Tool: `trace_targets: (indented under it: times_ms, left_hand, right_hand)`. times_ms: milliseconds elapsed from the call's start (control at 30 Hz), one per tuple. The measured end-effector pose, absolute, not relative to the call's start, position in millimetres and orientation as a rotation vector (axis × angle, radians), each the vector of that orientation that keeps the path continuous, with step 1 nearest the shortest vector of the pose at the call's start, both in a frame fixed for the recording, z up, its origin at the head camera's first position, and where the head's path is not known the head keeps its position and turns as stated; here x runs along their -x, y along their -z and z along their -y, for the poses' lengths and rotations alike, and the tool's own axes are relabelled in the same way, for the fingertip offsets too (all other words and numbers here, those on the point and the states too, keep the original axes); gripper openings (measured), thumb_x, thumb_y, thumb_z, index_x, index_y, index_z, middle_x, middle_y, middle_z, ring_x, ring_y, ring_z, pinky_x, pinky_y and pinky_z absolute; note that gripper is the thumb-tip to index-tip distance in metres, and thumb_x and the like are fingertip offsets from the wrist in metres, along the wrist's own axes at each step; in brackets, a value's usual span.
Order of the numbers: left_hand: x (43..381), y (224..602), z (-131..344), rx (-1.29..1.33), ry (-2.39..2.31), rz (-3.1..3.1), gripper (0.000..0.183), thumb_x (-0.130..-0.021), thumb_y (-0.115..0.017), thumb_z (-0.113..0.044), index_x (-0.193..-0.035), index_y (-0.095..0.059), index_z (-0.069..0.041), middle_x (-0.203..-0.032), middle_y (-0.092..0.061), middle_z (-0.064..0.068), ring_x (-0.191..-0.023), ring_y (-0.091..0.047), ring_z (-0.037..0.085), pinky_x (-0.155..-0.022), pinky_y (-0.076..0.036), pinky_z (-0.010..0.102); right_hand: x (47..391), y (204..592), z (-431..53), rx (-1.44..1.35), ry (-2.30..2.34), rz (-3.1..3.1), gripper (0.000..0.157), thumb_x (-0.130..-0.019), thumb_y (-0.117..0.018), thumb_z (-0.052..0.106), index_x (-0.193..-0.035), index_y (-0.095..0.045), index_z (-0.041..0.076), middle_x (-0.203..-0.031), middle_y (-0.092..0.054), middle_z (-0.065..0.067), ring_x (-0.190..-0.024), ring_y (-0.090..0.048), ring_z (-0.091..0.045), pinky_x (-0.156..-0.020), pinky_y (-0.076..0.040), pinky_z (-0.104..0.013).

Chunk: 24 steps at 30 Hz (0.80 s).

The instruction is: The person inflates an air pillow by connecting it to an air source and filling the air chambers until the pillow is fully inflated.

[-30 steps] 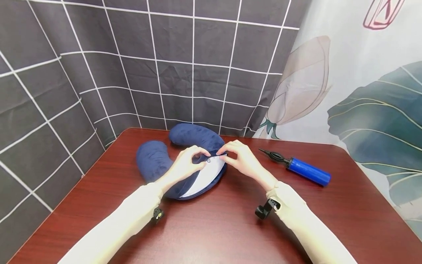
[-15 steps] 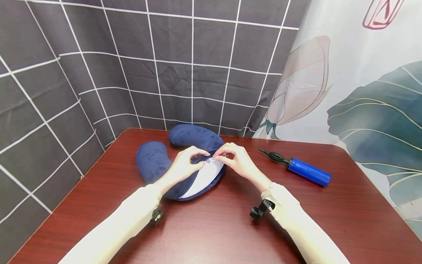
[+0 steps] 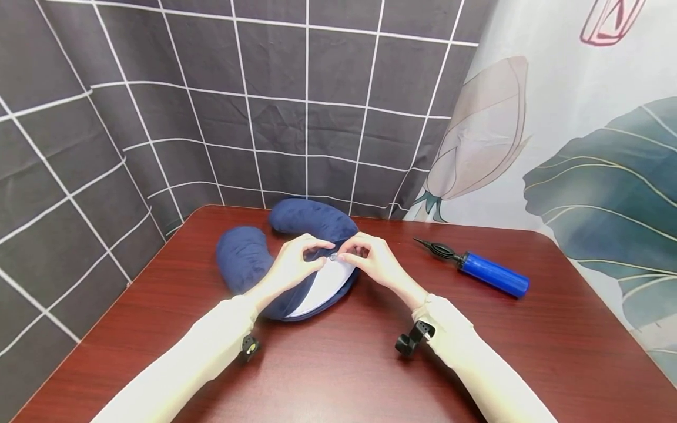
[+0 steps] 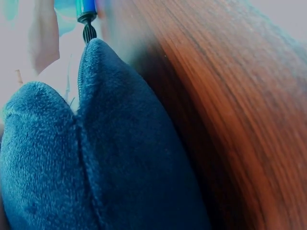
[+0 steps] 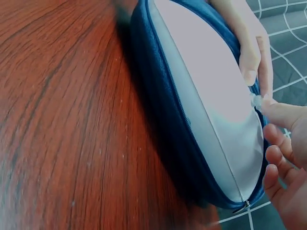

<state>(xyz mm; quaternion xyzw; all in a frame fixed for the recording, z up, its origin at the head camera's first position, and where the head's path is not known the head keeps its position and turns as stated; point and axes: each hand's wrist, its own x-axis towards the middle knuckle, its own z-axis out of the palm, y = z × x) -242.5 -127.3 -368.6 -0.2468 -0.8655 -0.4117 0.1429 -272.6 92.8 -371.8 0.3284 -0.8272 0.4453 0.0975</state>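
A navy plush U-shaped neck pillow (image 3: 240, 255) lies on the table with its zip parted. Through the gap shows a smooth white inner bladder (image 5: 206, 67), which bears a small clear valve (image 5: 256, 101) near the cover's upper edge. My left hand (image 3: 291, 264) grips the cover's upper edge beside the valve, its thumb on the bladder side. From the other side my right hand (image 3: 378, 258) pinches the clear valve between thumb and finger. In the right wrist view a zip pull (image 5: 246, 204) hangs at the opening's near end. The pillow hides part of the left hand's fingers.
To the right on the reddish-brown wooden table (image 3: 338, 376) lies a blue hand pump (image 3: 494, 274) with a black nozzle pointing back left. A dark grid-patterned cloth (image 3: 275, 123) hangs behind, and a floral curtain (image 3: 576, 176) hangs at the right.
My right hand has left the cover's edge and shifted left and slightly down to the valve. The left hand holds nearly the same place; the pillow has barely moved.
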Motion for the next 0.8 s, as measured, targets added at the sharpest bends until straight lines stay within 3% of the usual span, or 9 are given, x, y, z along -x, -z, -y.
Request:
trace_targets:
  times_ms: [300, 533, 800]
  left_hand:
    - [240.7, 366.9, 126.1, 0.695, 1.224, 2.518, 0.031, -0.082, -0.071, -0.006, -0.112, -0.074, -0.012, -0.105, -0.073, 0.007, -0.102, -0.067, 0.022, -0.092, -0.053, 0.041]
    - [240.3, 364.9, 124.0, 0.696, 1.2, 2.547, 0.031, -0.082, -0.07, -0.007, -0.112, -0.074, -0.011, -0.107, -0.073, 0.008, -0.105, -0.067, 0.024, -0.094, -0.052, 0.043]
    - [242.1, 366.0, 125.9, 0.693, 1.175, 2.556, 0.032, -0.08, -0.069, -0.006, -0.111, -0.075, -0.01, -0.105, -0.073, 0.009, -0.104, -0.067, 0.026, -0.092, -0.053, 0.043]
  right_hand:
    - [277.5, 368.3, -88.7, -0.813, -1.482, 2.626, 0.009, -0.082, -0.079, 0.014, -0.088, -0.077, 0.008, -0.078, -0.07, -0.008, -0.068, -0.054, -0.012, -0.061, -0.044, -0.021]
    - [277.8, 359.7, -86.5, -0.83, -1.451, 2.721, 0.01, -0.081, -0.079, 0.013, -0.088, -0.079, 0.005, -0.084, -0.076, -0.01, -0.068, -0.057, -0.009, -0.061, -0.044, -0.02]
    - [278.0, 362.2, -78.9, -0.787, -1.322, 2.746, 0.009, -0.078, -0.08, 0.015, -0.084, -0.08, 0.008, -0.075, -0.075, -0.007, -0.065, -0.054, -0.006, -0.058, -0.042, -0.019]
